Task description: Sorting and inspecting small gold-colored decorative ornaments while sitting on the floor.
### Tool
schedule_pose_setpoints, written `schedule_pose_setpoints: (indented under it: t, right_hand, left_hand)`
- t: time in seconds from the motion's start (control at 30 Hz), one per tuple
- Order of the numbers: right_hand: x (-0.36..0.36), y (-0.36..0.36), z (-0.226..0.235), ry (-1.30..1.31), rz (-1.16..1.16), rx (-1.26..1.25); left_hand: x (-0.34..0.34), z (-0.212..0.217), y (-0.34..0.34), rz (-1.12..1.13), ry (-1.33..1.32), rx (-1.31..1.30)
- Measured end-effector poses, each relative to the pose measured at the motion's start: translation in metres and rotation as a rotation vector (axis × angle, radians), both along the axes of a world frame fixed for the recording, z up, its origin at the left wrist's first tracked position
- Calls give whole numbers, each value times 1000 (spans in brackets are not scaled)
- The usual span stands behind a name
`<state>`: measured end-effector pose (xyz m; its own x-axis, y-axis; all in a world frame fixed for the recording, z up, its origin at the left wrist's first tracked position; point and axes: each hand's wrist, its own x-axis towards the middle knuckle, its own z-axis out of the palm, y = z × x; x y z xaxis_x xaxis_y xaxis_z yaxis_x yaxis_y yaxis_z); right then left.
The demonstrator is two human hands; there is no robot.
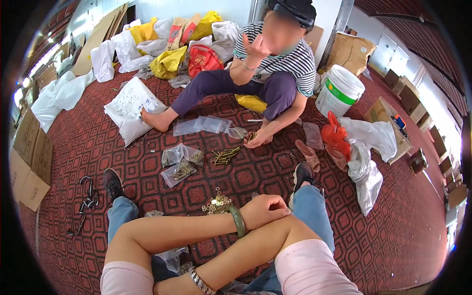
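Your left hand [265, 211] lies across your right forearm [241, 260], near the elbow, its fingers loosely curled; nothing shows in them, though you cannot tell whether they enclose something. Your right hand [172, 286] is mostly hidden behind your left arm [182, 228], so the state of its fingers cannot be told. One green bangle [237, 221] circles the left wrist, one silver-coloured bracelet [200, 281] the right.

Just beyond your forearms, on the patterned carpet [275, 172], lies one heap of metal rings [218, 203], too overlapped to count. To handle these well, uncross your arms first, pinch each ring by its rim, and keep the heap apart from the bolts; small groups should be easier to tally.

Farther out: one pile of brass-coloured bolts [225, 156], perhaps a dozen or more; to its left, three filled clear bags [171, 156], touching. Beyond, flat clear bags [201, 124] overlap in a row, number uncertain. Opposite sits one co-worker [275, 64]: one lowered hand [260, 137] holds more bolts, one raised hand [253, 47] is near the face. At right: two sandals [308, 156], one red plastic bag [335, 132], one white bucket [339, 91].
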<state>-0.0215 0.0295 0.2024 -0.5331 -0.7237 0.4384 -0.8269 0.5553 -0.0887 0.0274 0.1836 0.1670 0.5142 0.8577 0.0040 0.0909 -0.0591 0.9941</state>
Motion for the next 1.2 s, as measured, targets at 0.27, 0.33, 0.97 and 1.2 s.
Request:
schedule_pose_setpoints:
  t: [0.27,0.33,0.97,1.2]
  right_hand:
    - [5,-1,5,157,9,-217]
    - [5,-3,7,200,16,-290]
    - [-16,-26,-47,30,-42,-5]
    - [-22,-33,-57,13,-32,-20]
  left_hand:
    - [6,4,-4,6,39,61]
    - [7,-1,-5,26,-67,119]
    - [4,1,-8,37,27,216]
    - [2,9,-10,13,122,77]
